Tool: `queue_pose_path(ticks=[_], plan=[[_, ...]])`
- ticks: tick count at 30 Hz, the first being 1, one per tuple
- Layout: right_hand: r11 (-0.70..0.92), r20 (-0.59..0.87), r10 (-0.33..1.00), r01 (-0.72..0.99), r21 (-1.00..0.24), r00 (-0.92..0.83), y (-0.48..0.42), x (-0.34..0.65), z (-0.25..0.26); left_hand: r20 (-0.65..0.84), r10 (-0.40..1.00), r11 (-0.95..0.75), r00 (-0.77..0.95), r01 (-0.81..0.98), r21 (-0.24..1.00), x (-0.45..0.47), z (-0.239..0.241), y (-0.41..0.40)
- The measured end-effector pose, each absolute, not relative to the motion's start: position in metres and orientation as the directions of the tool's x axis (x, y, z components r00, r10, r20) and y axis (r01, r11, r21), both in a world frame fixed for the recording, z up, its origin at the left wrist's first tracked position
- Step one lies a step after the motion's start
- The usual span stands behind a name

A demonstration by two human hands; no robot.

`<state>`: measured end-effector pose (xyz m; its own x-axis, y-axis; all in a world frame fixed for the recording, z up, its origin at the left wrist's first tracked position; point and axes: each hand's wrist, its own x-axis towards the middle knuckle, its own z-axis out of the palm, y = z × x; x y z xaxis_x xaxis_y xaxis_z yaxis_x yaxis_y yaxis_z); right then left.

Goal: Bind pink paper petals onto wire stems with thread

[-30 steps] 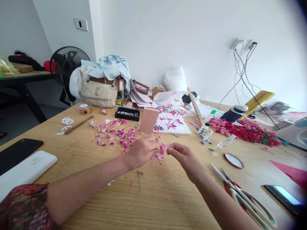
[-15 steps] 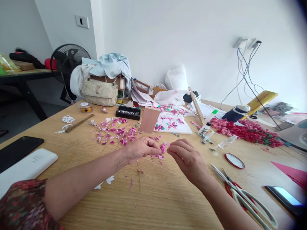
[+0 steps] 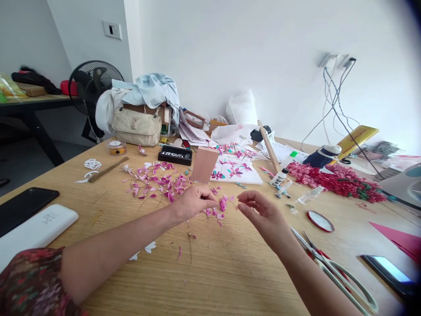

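Observation:
My left hand [image 3: 194, 202] is closed in a pinch at the left side of a small pink flower [image 3: 223, 202], which stands out beyond the fingertips above the table. To the right of the flower, my right hand [image 3: 259, 215] is held with thumb and forefinger a little apart; I can make out nothing between them. Loose pink petals [image 3: 215, 213] lie just under the flower. Behind my left hand spreads a pile of pink and white petals on thin stems [image 3: 161, 180]. An upright wooden block [image 3: 204, 164] stands beyond the hands.
Scissors [image 3: 332, 267] lie by my right forearm, with a round red-rimmed lid [image 3: 320, 220] beyond them. A small white bottle [image 3: 279, 177] and bunches of red flowers [image 3: 338, 182] are at right. A white power bank [image 3: 49, 228] and black phone [image 3: 28, 208] lie at left.
My right hand has moved slightly right, away from the flower, and its thumb and forefinger have parted. My left hand has shifted slightly left and still pinches the flower.

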<state>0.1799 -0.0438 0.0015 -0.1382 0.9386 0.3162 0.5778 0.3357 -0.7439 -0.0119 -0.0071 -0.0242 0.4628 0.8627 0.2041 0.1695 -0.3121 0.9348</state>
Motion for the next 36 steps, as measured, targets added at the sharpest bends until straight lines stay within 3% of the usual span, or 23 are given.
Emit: queue_pose_path(ticks=[2, 5, 9, 12, 14, 15, 17, 19, 20, 21, 23, 25, 27, 29, 32, 36], plan=[[0.542, 0.491, 0.820, 0.676, -0.500, -0.294, -0.047, 0.183, 0.003, 0.040, 0.864, -0.084, 0.501, 0.065, 0.994, -0.012, -0.020, -0.009], [0.701, 0.561, 0.659, 0.680, -0.216, -0.501, -0.048, 0.181, 0.004, -0.051, 0.838, 0.064, 0.543, -0.004, 0.998, -0.013, -0.018, -0.011], [0.728, 0.551, 0.623, 0.668, -0.151, -0.554, -0.045, 0.174, 0.003, -0.052, 0.820, 0.067, 0.570, -0.006, 0.998, -0.012, -0.018, -0.012], [0.699, 0.514, 0.682, 0.670, -0.249, -0.521, -0.045, 0.170, 0.003, 0.031, 0.824, -0.081, 0.566, 0.064, 0.995, -0.011, -0.020, -0.011], [0.603, 0.448, 0.787, 0.685, -0.410, -0.425, -0.045, 0.166, 0.003, 0.202, 0.811, -0.354, 0.549, 0.186, 0.917, -0.012, -0.022, -0.011], [0.517, 0.386, 0.853, 0.678, -0.523, -0.353, -0.045, 0.165, 0.003, 0.319, 0.770, -0.525, 0.552, 0.264, 0.809, -0.012, -0.024, -0.012], [0.287, 0.191, 0.956, 0.583, -0.760, -0.222, -0.044, 0.162, 0.001, 0.517, 0.604, -0.792, 0.606, 0.383, 0.476, -0.014, -0.028, -0.013], [0.069, -0.017, 0.980, 0.416, -0.907, -0.198, -0.042, 0.162, -0.001, 0.599, 0.464, -0.879, 0.653, 0.423, 0.219, -0.015, -0.031, -0.015], [-0.001, -0.079, 0.975, 0.350, -0.937, -0.208, -0.041, 0.162, -0.001, 0.614, 0.454, -0.879, 0.645, 0.436, 0.193, -0.015, -0.031, -0.015], [-0.030, -0.101, 0.973, 0.321, -0.947, -0.207, -0.041, 0.163, -0.001, 0.615, 0.489, -0.864, 0.618, 0.442, 0.242, -0.015, -0.031, -0.015], [0.019, -0.043, 0.987, 0.370, -0.929, -0.157, -0.042, 0.167, 0.000, 0.553, 0.652, -0.757, 0.518, 0.410, 0.509, -0.013, -0.028, -0.014], [0.170, 0.133, 0.985, 0.505, -0.846, -0.109, -0.045, 0.172, 0.001, 0.365, 0.818, -0.513, 0.445, 0.278, 0.812, -0.011, -0.023, -0.013], [0.372, 0.356, 0.920, 0.641, -0.671, -0.162, -0.049, 0.177, 0.002, 0.149, 0.875, -0.230, 0.460, 0.125, 0.965, -0.010, -0.018, -0.012], [0.563, 0.534, 0.788, 0.708, -0.425, -0.306, -0.052, 0.179, 0.002, 0.006, 0.857, -0.032, 0.515, 0.041, 0.999, -0.010, -0.017, -0.013], [0.699, 0.605, 0.627, 0.698, -0.157, -0.491, -0.052, 0.179, 0.000, -0.072, 0.815, 0.085, 0.574, 0.004, 0.996, -0.012, -0.019, -0.013], [0.716, 0.575, 0.620, 0.684, -0.137, -0.534, -0.048, 0.174, 0.001, -0.067, 0.780, 0.070, 0.622, 0.020, 0.997, -0.013, -0.023, -0.013]])
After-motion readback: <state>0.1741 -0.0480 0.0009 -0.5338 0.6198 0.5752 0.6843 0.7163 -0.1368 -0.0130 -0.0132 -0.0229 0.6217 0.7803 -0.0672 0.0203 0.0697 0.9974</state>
